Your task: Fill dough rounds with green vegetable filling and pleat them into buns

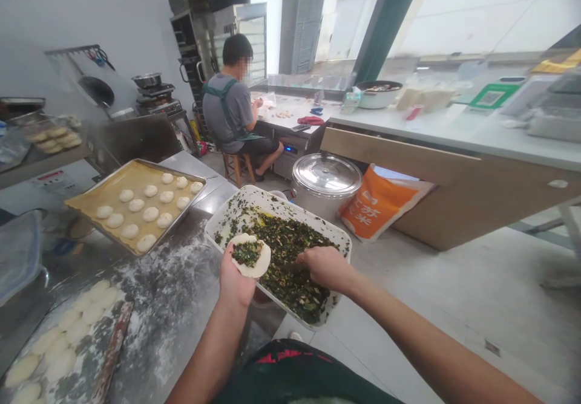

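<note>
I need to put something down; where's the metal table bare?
The table between rolling pin, baking tray and tub bears only loose flour. Crowded: left of the pin, under dough rounds, and the tray, under buns.

Floured metal worktable (pixel 177 307), 1 paper-lined tray (pixel 138 180) towards its far end, flat dough rounds (pixel 57 346), 1 rolling pin (pixel 114 352) alongside

Orange sack (pixel 373 204) on the floor: large white Chinese characters, slanted with the bag, 苏 and 米 legible, the others less certain. Green sign (pixel 492 97) on the counter (pixel 447 127) carries a square QR code. Red-banded label (pixel 52 180) on a white appliance (pixel 68 197), left: print too small to read.
</note>
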Demonstrator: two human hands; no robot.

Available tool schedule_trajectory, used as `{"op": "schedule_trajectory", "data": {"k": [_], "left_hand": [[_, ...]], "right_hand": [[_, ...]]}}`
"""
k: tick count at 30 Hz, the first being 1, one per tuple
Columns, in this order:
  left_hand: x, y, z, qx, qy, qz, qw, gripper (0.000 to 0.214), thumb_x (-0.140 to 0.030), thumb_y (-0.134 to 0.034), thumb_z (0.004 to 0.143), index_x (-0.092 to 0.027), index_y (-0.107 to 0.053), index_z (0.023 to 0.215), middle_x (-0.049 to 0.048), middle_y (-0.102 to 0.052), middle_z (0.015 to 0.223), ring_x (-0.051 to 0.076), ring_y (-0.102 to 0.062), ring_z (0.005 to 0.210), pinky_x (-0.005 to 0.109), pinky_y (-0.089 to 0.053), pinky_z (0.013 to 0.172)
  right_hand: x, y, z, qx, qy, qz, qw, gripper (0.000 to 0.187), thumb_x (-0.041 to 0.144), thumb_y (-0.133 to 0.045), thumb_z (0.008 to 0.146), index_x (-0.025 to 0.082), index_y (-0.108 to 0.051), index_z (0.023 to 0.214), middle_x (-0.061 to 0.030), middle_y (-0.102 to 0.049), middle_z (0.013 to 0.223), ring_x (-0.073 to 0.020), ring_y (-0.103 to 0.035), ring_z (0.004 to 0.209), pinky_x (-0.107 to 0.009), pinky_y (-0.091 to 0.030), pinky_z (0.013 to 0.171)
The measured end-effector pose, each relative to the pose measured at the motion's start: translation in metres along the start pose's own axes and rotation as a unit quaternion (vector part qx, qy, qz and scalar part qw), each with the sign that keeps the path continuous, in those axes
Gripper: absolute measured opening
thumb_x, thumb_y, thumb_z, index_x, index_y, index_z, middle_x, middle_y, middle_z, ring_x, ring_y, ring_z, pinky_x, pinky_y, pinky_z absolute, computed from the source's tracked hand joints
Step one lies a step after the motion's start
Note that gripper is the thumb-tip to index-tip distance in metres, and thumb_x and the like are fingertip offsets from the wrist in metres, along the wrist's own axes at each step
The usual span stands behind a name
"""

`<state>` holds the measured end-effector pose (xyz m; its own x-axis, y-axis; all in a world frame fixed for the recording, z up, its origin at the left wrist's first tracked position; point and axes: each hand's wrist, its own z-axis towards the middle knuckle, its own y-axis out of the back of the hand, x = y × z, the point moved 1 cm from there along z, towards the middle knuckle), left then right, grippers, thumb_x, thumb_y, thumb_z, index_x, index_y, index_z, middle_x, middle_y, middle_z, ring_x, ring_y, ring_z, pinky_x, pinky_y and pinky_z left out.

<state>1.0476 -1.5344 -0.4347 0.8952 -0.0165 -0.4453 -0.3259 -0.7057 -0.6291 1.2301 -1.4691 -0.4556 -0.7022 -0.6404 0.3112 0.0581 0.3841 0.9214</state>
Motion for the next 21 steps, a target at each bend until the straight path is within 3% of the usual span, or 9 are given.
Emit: {"op": "schedule_trajectory", "data": {"k": [3, 6, 11, 14, 17, 19, 21], "left_hand": [[0.000, 0.002, -0.003, 0.006, -0.002, 0.003, 1.000, 0.023, -0.028, -0.049, 0.074, -0.016, -0.063, 0.088, 0.0051, -0.066, 0.081, 0.021, -0.059, 0.081, 0.042, -0.044, 0.081], [-0.003, 0.004, -0.005, 0.003, -0.003, 0.002, 1.000, 0.023, -0.027, -0.050, 0.073, -0.017, -0.063, 0.090, 0.0053, -0.066, 0.082, 0.021, -0.059, 0.082, 0.043, -0.043, 0.081], [-0.004, 0.002, -0.006, 0.004, -0.019, -0.005, 1.000, 0.021, -0.027, -0.050, 0.074, -0.017, -0.063, 0.087, 0.0047, -0.066, 0.080, 0.021, -0.059, 0.083, 0.041, -0.043, 0.081], [-0.002, 0.001, -0.004, 0.004, -0.020, -0.006, 1.000, 0.021, -0.027, -0.050, 0.074, -0.016, -0.063, 0.085, 0.0050, -0.066, 0.080, 0.021, -0.059, 0.082, 0.042, -0.043, 0.082], [0.004, 0.000, -0.002, 0.003, -0.006, -0.006, 1.000, 0.022, -0.029, -0.049, 0.075, -0.014, -0.063, 0.084, 0.0064, -0.065, 0.080, 0.022, -0.059, 0.081, 0.043, -0.043, 0.081], [0.009, -0.003, -0.003, 0.010, 0.014, -0.005, 1.000, 0.023, -0.031, -0.049, 0.075, -0.014, -0.063, 0.084, 0.0070, -0.065, 0.080, 0.023, -0.059, 0.079, 0.043, -0.044, 0.079], [0.014, -0.008, -0.005, 0.015, 0.029, -0.008, 0.999, 0.023, -0.031, -0.049, 0.075, -0.014, -0.063, 0.083, 0.0069, -0.065, 0.079, 0.022, -0.059, 0.078, 0.042, -0.045, 0.078]], "right_hand": [[0.005, -0.008, 0.006, 0.045, 0.038, 0.027, 0.998, 0.030, 0.009, -0.045, 0.059, 0.022, -0.066, 0.077, -0.0052, -0.064, 0.069, -0.0192, -0.058, 0.067, -0.024, -0.039, 0.057], [0.000, -0.005, 0.005, 0.085, 0.035, 0.121, 0.988, 0.032, 0.011, -0.044, 0.061, 0.023, -0.066, 0.081, -0.0024, -0.063, 0.067, -0.0151, -0.056, 0.063, -0.021, -0.038, 0.056], [-0.021, 0.003, -0.005, 0.152, 0.034, 0.360, 0.920, 0.028, 0.016, -0.040, 0.067, 0.014, -0.063, 0.084, 0.0000, -0.056, 0.055, -0.0098, -0.046, 0.050, -0.019, -0.034, 0.049], [-0.030, 0.009, -0.014, 0.139, 0.033, 0.449, 0.882, 0.025, 0.023, -0.043, 0.072, 0.013, -0.062, 0.085, 0.0007, -0.052, 0.054, -0.0078, -0.039, 0.047, -0.019, -0.028, 0.044], [-0.031, 0.018, -0.023, 0.122, 0.019, 0.491, 0.862, 0.030, 0.033, -0.045, 0.075, 0.012, -0.061, 0.090, 0.0008, -0.051, 0.055, -0.0067, -0.035, 0.045, -0.019, -0.024, 0.042], [-0.026, 0.024, -0.028, 0.080, 0.012, 0.495, 0.865, 0.035, 0.037, -0.044, 0.077, 0.013, -0.059, 0.097, 0.0000, -0.052, 0.058, -0.0075, -0.037, 0.046, -0.019, -0.026, 0.042], [-0.015, 0.027, -0.032, 0.001, 0.014, 0.467, 0.884, 0.035, 0.038, -0.041, 0.080, 0.016, -0.057, 0.103, -0.0017, -0.055, 0.065, -0.0098, -0.043, 0.051, -0.021, -0.033, 0.045]]}}
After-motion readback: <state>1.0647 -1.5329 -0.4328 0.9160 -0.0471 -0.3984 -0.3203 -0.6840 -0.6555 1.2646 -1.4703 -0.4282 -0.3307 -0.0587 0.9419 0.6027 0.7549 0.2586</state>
